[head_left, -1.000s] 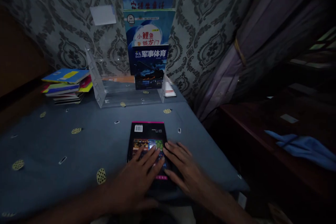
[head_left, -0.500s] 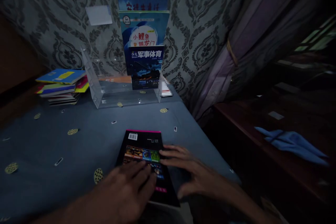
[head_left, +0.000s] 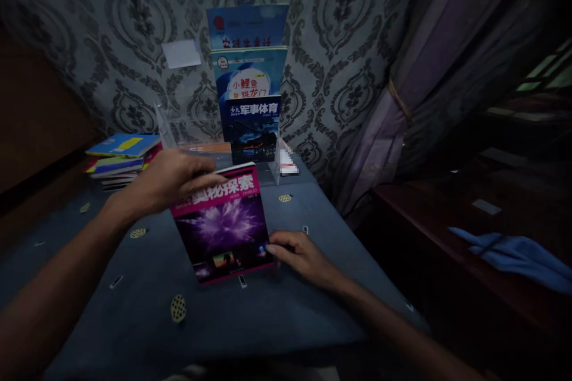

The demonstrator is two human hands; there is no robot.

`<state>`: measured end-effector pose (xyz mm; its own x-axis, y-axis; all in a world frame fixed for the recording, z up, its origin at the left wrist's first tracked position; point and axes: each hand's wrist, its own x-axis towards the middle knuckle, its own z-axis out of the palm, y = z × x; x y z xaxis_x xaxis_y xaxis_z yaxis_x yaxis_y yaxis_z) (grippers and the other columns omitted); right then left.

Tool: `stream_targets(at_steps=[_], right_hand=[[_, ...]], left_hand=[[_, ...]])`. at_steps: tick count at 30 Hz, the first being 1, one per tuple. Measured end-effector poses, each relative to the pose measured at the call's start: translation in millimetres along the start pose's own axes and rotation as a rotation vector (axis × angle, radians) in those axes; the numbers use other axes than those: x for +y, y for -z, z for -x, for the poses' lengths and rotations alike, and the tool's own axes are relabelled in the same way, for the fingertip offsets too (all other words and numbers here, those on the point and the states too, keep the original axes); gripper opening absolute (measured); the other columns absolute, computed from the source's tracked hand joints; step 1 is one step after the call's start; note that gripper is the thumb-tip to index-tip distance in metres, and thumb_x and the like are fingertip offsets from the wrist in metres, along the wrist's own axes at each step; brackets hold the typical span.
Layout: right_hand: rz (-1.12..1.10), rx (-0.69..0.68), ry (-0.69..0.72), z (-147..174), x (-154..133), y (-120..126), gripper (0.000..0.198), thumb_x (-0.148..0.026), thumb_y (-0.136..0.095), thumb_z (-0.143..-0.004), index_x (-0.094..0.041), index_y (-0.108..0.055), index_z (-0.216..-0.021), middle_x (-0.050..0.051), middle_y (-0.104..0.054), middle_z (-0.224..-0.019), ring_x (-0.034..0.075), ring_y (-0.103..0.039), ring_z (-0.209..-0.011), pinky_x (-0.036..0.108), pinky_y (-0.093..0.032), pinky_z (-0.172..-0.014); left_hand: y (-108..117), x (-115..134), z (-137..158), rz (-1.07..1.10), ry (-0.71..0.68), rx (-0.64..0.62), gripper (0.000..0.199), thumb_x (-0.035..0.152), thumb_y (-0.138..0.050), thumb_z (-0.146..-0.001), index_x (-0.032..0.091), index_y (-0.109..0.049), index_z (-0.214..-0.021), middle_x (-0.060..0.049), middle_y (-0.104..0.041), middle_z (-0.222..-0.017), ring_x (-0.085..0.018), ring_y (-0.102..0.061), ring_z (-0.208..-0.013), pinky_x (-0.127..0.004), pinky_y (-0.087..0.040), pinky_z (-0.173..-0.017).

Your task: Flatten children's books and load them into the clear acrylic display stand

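Observation:
A book [head_left: 223, 226] with a pink title band and a purple starburst cover is held up above the table, its front facing me and tilted a little. My left hand [head_left: 179, 181] is closed on its top left edge. At its lower right edge my right hand [head_left: 304, 256] pinches it between thumb and fingers. Just behind stands a clear acrylic book stand [head_left: 166, 125], partly hidden by the book and my left hand. In its right part a dark blue book [head_left: 254, 128] leans in front of two taller blue books, the nearer with a white circle [head_left: 248, 71].
At the left is a pile of books [head_left: 123, 158] on the blue patterned tablecloth [head_left: 322, 303]. A white card [head_left: 181, 53] is on the wallpaper. To the right hang a tied curtain [head_left: 379, 149] and, lower, a dark red surface with a blue cloth [head_left: 513, 256].
The book lay back cover up under my hands; now it is raised with its front showing. My left hand moved up and left to its top edge, and the view tilted up.

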<state>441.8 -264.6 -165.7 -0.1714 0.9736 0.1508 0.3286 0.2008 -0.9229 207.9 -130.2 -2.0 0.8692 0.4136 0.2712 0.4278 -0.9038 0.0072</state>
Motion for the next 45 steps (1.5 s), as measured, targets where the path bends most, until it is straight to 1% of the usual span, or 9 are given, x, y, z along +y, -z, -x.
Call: stream_targets(at_steps=[5,9,16,20,27,30,32,37,45], right_hand=[[-0.247,0.025,-0.184,12.5,1.1,-13.1,0.04,-0.059,-0.056,-0.088,-0.02,-0.052,-0.078,-0.005,-0.058,-0.052,0.011,-0.056,-0.044,0.022,-0.039,-0.045],[-0.306,0.078,-0.331,15.0,20.5,-15.0,0.049,-0.068,-0.059,-0.078,-0.021,-0.047,-0.074,-0.008,-0.054,-0.047,0.012,-0.058,-0.04,0.02,-0.038,-0.039],[-0.274,0.063,-0.498,8.1,34.1,-10.7,0.046,-0.065,-0.059,-0.078,-0.021,-0.045,-0.075,-0.003,-0.063,-0.052,0.012,-0.061,-0.039,0.018,-0.038,-0.036],[-0.252,0.027,-0.526,6.8,32.1,-6.6,0.043,-0.062,-0.058,-0.08,-0.022,-0.043,-0.075,-0.003,-0.063,-0.054,0.012,-0.06,-0.04,0.019,-0.039,-0.037],[0.576,0.206,-0.197,-14.3,12.1,7.9,0.022,-0.032,-0.049,-0.092,-0.02,-0.063,-0.079,0.004,-0.069,-0.067,0.02,-0.066,-0.062,0.031,-0.049,-0.062],[0.589,0.11,0.061,-44.3,10.1,-11.1,0.031,-0.025,-0.041,-0.096,-0.02,-0.065,-0.115,0.01,-0.073,-0.111,0.024,-0.067,-0.104,0.04,-0.051,-0.093],[0.604,0.02,0.192,-67.4,16.0,-28.6,0.044,-0.023,-0.037,-0.097,-0.015,-0.052,-0.138,0.015,-0.055,-0.143,0.025,-0.05,-0.134,0.044,-0.04,-0.112],[0.745,-0.11,0.158,-104.4,40.9,-45.1,0.054,-0.021,-0.031,-0.097,-0.005,-0.035,-0.149,0.02,-0.037,-0.155,0.025,-0.031,-0.147,0.049,-0.025,-0.121],[0.75,0.008,0.047,-95.0,74.9,16.3,0.048,-0.026,-0.03,-0.101,-0.015,-0.045,-0.146,0.014,-0.046,-0.151,0.024,-0.036,-0.145,0.055,-0.021,-0.12]], left_hand=[[-43.7,-39.5,-38.5,-0.019,0.049,-0.082,0.043,0.049,-0.044,-0.099,0.018,-0.068,-0.08,-0.003,-0.067,-0.071,-0.016,-0.057,-0.062,-0.025,-0.029,-0.057],[-96.0,-47.5,-49.2,-0.138,0.189,0.02,0.033,0.041,-0.043,-0.1,0.02,-0.068,-0.097,-0.008,-0.072,-0.092,-0.022,-0.065,-0.083,-0.027,-0.038,-0.065],[-154.3,-25.4,-14.8,-0.032,0.196,-0.115,0.025,0.03,-0.043,-0.101,0.021,-0.066,-0.105,-0.007,-0.07,-0.103,-0.023,-0.066,-0.095,-0.03,-0.047,-0.077],[-176.4,-15.9,10.8,-0.009,0.196,-0.066,0.026,0.03,-0.042,-0.102,0.019,-0.065,-0.109,-0.009,-0.068,-0.111,-0.024,-0.063,-0.105,-0.035,-0.049,-0.091],[-194.1,-12.6,22.7,-0.034,0.212,0.027,0.034,0.029,-0.042,-0.101,0.013,-0.062,-0.124,-0.014,-0.063,-0.132,-0.028,-0.058,-0.123,-0.044,-0.045,-0.106],[-197.4,-13.8,23.7,-0.027,0.2,0.052,0.034,0.027,-0.042,-0.101,0.014,-0.061,-0.126,-0.014,-0.063,-0.134,-0.028,-0.056,-0.127,-0.047,-0.042,-0.109],[-199.2,-14.8,24.8,-0.012,0.198,0.058,0.034,0.023,-0.042,-0.099,0.016,-0.06,-0.127,-0.013,-0.063,-0.134,-0.027,-0.055,-0.129,-0.047,-0.041,-0.11],[-201.7,-16.1,26.4,-0.003,0.204,0.034,0.035,0.019,-0.043,-0.098,0.017,-0.06,-0.128,-0.013,-0.064,-0.132,-0.026,-0.055,-0.129,-0.046,-0.043,-0.108],[-197.8,-16.5,24.2,0.001,0.221,-0.019,0.036,0.026,-0.041,-0.101,0.015,-0.058,-0.132,-0.013,-0.059,-0.139,-0.027,-0.051,-0.134,-0.048,-0.04,-0.11]])
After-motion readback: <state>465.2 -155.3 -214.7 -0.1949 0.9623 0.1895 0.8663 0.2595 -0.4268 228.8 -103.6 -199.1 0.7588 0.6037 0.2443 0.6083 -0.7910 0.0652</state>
